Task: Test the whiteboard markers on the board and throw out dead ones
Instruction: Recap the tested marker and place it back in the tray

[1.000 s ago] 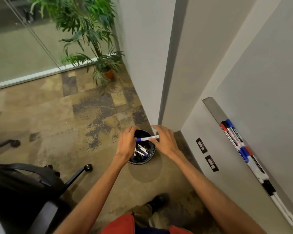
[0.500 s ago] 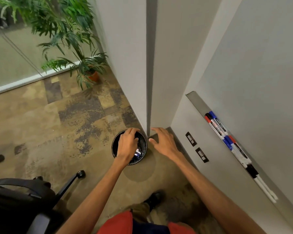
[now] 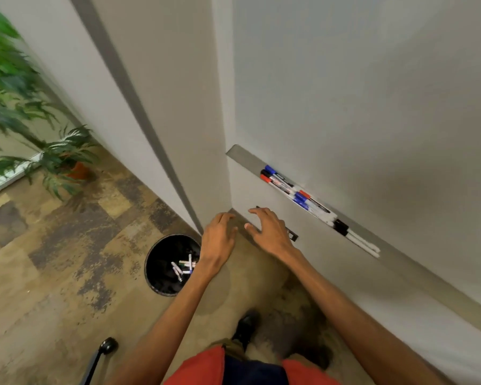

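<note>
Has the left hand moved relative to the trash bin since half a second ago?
Yes. The left hand was over the bin; now it is past its rim, toward the wall corner.

Walls (image 3: pixel 164 107): pale grey, matte, meeting in 1 inside corner. 1 darker grey strip (image 3: pixel 128 87) runs down the left wall.
Floor (image 3: pixel 53 259): mottled tan, brown and grey patches.
Potted plant (image 3: pixel 61 157): green fronds, orange pot, far left, blurred.
Chair caster (image 3: pixel 107 346): black, bottom left.
Wall plate (image 3: pixel 293 236): dark, low on the right wall, partly hidden.
</note>
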